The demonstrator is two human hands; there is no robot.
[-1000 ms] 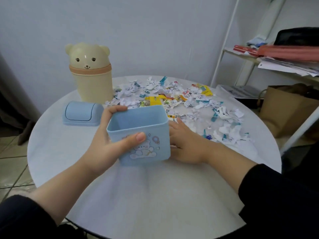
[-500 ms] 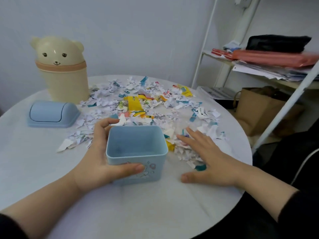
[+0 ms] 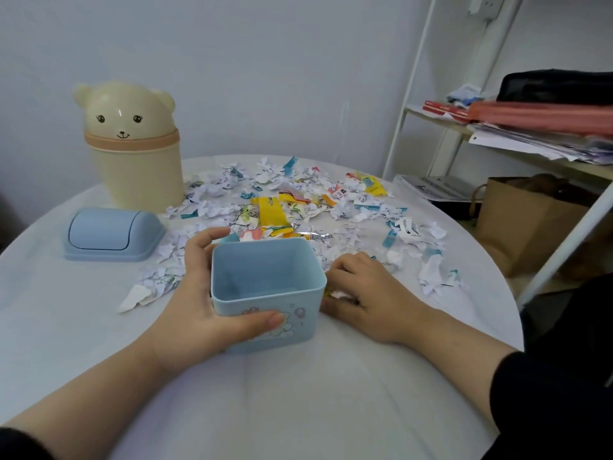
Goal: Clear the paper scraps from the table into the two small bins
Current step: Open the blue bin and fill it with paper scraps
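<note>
The right hand (image 3: 368, 293), flat and spread half a second ago, is now curling around paper scraps (image 3: 338, 295) beside the blue bin (image 3: 265, 287) at frame centre. The left hand (image 3: 199, 303) is still gripping the bin, which looks empty, so loading is only beginning.

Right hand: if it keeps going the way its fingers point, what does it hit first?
The right hand points left, fingers curled over scraps. Its fingertips look almost against the blue bin's right wall, so probably the bin; any gap is unclear.

Right hand (image 3: 368, 298) at centre frame: fingertips curled under, hiding the paper scraps (image 3: 338, 295) beneath. Blue bin (image 3: 268, 293): printed motif partly covered by left hand (image 3: 199, 307). Shelf (image 3: 530, 151), upper right: cut off by frame edge.
</note>
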